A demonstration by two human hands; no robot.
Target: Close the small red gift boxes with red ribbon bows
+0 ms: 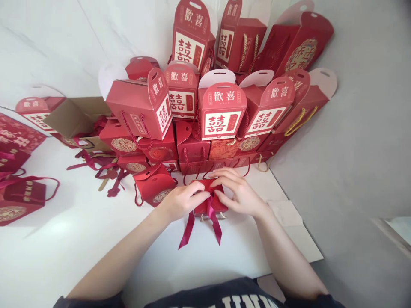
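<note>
A small red gift box (201,208) with rope handles sits on the white table in front of me. Dark pink ribbon (212,214) lies across its top, and two loose ends hang down over the near side. My left hand (186,197) is at the box's left, thumb and fingers pinched at the ribbon's middle. On the other side my right hand (239,192) has its thumb and fingertips at the same spot, fingers curved over the box top. The ribbon's crossing is partly hidden by my fingers.
Red gift boxes (221,105) are stacked several high against the wall behind. A red box (154,184) stands close by my left hand. An open brown carton (77,115) and loose ribbons (112,173) lie left. More red boxes (22,199) are at far left.
</note>
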